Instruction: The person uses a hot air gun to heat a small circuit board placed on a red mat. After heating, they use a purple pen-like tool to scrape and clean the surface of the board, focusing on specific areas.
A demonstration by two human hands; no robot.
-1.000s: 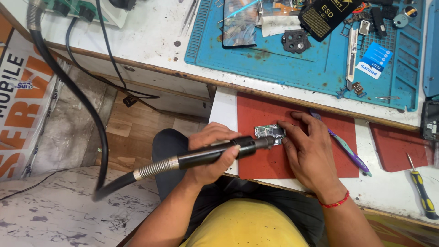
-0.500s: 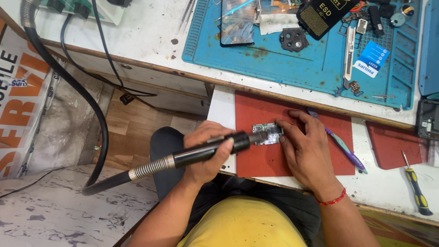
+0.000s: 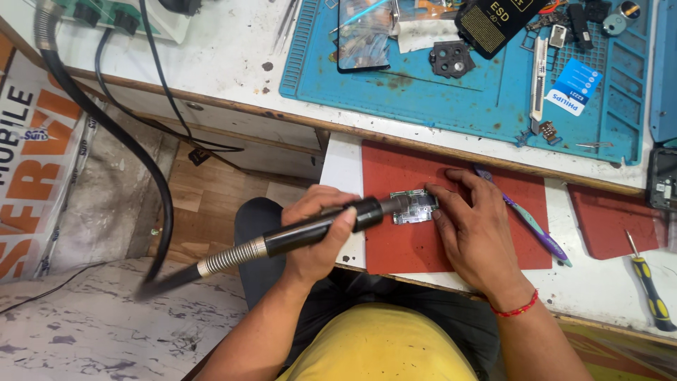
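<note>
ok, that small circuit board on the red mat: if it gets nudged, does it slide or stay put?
The circuit board looks thin and light, so it would probably skid easily. That may be why the right hand has its fingers at the board's edge. The red mat looks matte, likely adding some grip. The left hand points the hot-air handpiece at it; bare components look fragile.

The person wears a bright yellow shirt (image 3: 381,349) with short sleeves, leaving both forearms bare, and dark trousers (image 3: 282,240) over the knees. A thin red thread bracelet (image 3: 515,307) circles the wrist of the right hand (image 3: 476,229); the left hand (image 3: 317,233) wears nothing, no gloves or rings.
</note>
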